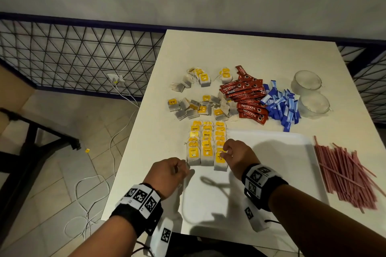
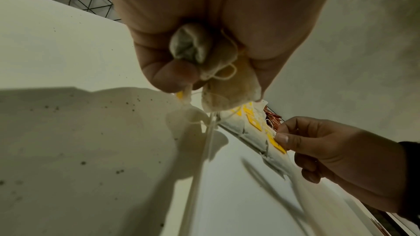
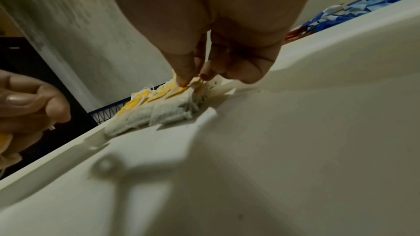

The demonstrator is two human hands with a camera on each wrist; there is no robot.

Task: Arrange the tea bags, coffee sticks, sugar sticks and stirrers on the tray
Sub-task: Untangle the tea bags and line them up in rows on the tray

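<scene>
both hands grip tea bags: left beside rows, right atop.

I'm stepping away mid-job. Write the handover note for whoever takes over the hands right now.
Left hand: grips a bunch of paper tea bags at the white plastic tray's left edge.
Right hand: fingers pinch the yellow tag on the nearest bag of the right row.
Done: three rows of yellow-tagged tea bags laid out at the tray's far left corner.
Left: loose tea bags, red coffee sticks, blue sugar sticks and pink stirrers lie on the white table, off the tray.
</scene>
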